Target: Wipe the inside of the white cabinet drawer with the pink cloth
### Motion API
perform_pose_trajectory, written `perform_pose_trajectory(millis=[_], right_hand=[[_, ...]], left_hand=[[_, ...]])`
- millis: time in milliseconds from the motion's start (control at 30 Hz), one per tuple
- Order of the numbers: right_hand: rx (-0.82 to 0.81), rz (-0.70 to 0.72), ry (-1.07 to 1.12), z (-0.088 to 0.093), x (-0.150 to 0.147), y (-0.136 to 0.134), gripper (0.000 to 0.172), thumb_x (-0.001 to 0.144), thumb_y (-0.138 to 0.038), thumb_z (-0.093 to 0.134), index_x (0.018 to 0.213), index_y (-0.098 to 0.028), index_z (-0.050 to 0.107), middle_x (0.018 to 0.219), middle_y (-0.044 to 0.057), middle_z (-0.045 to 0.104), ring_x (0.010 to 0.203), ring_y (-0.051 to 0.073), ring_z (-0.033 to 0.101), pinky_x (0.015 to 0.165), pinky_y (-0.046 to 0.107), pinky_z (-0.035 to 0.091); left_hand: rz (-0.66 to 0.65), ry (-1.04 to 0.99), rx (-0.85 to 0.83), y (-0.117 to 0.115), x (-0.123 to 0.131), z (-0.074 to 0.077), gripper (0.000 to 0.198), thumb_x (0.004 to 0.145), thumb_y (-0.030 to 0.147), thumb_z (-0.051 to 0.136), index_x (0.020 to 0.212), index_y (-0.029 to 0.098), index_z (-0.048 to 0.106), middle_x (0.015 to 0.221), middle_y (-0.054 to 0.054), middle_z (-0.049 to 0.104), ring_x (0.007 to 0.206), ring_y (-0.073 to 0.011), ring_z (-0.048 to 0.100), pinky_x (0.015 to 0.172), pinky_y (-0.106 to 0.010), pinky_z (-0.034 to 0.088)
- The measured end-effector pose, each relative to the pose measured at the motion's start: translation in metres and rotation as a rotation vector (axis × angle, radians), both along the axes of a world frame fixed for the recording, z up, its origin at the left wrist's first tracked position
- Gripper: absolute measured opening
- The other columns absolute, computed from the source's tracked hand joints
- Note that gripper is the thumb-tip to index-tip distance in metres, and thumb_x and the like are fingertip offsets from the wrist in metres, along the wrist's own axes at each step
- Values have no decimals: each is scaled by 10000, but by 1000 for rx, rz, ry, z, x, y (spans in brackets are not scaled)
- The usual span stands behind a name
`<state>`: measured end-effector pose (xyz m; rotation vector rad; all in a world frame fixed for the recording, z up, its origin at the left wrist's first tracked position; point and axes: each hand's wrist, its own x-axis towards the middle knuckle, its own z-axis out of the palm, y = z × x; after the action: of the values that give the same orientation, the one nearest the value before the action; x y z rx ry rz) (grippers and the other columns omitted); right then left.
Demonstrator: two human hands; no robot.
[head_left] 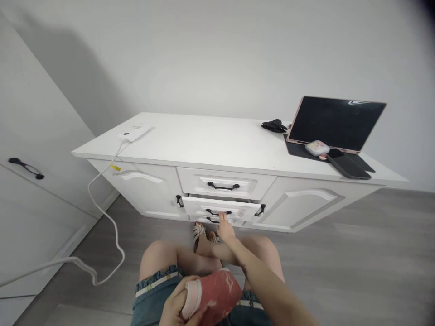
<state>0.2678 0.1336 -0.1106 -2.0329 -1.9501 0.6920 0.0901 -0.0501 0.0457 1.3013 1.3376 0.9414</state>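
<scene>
In the lower middle, my left hand (181,303) is wrapped round a soft red bundle (219,299), patterned with pale marks and with a pale pink band at one end; it looks like rolled fabric. My right hand (225,228) reaches forward, its fingers hooked on the black handle (212,212) of the middle drawer (193,204). That drawer stands slightly out from the white cabinet (204,156), with a dark gap along its top; what lies inside is hidden. The upper drawer (193,181) is closed.
On the cabinet top are a tablet (336,122) on a stand, a black phone (348,164), a small earphone-like case (317,147), a black hair claw clip (273,126) and a white device (135,132). Its white cable (115,231) hangs to the left. A wardrobe (37,203) stands left.
</scene>
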Motion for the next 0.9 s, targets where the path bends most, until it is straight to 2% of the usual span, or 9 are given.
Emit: perform_pose_trajectory(millis=[67,133,200,300,367,467,567,700,900], right_hand=[[-7,18,-10,-1,1,-11,590,786,-92,462,1354,-163,321,1443,140,313,977,205,614,794,285,453],[-11,29,-15,-2,2,-22,589,789,-116,472,1357,-172,323,1448,133,313,970,210,617,807,292,451],[-13,35,-14,-2,1,-32,573,804,-137,465,1358,-179,328,1449,130,317,981,212,614,824,296,449],[-14,46,-6,-3,0,-45,557,816,-144,452,1359,-173,335,1452,138,315,1017,217,604,829,293,452],[-10,51,4,-5,-1,-52,554,814,-147,455,1355,-169,341,1459,145,303,1025,225,603,821,298,458],[-11,52,12,-7,-3,-61,541,809,-154,458,1340,-171,355,1457,145,309,982,224,624,797,301,469],[-45,59,-1,-8,-5,-66,543,802,-154,470,1333,-182,361,1427,148,354,934,212,643,756,290,483],[-62,73,0,-9,-4,-70,568,778,-137,493,1329,-201,373,1420,151,365,900,199,656,703,269,499],[110,69,24,-9,1,-74,483,797,-136,463,1270,-233,456,1295,117,498,827,158,658,652,230,497]], left_hand=[[10,42,3,3,1,1,236,596,357,746,780,214,706,950,-115,661,896,-296,601,825,-338,458],[38,48,19,3,7,-2,226,593,351,749,718,217,617,889,-82,650,825,-254,595,783,-317,462],[108,6,32,1,15,-8,284,592,343,751,739,224,538,819,-43,636,753,-213,586,734,-295,463],[273,-114,-37,-1,29,-19,562,535,319,790,1024,222,532,860,-36,662,815,-228,615,760,-303,471],[331,-202,-140,1,34,-26,674,481,316,822,1089,197,555,912,-65,691,878,-259,629,807,-326,474],[336,-377,-383,5,32,-35,517,466,355,832,908,148,662,867,-102,723,819,-276,658,787,-359,499],[364,-551,-576,11,24,-40,440,505,341,826,867,131,691,851,-109,739,769,-266,681,724,-353,530],[409,-631,-613,18,19,-38,362,543,261,820,851,115,699,797,-89,746,778,-256,695,712,-321,545],[461,-729,-596,15,27,-27,356,611,192,783,947,134,679,871,-67,748,867,-249,688,795,-332,548]])
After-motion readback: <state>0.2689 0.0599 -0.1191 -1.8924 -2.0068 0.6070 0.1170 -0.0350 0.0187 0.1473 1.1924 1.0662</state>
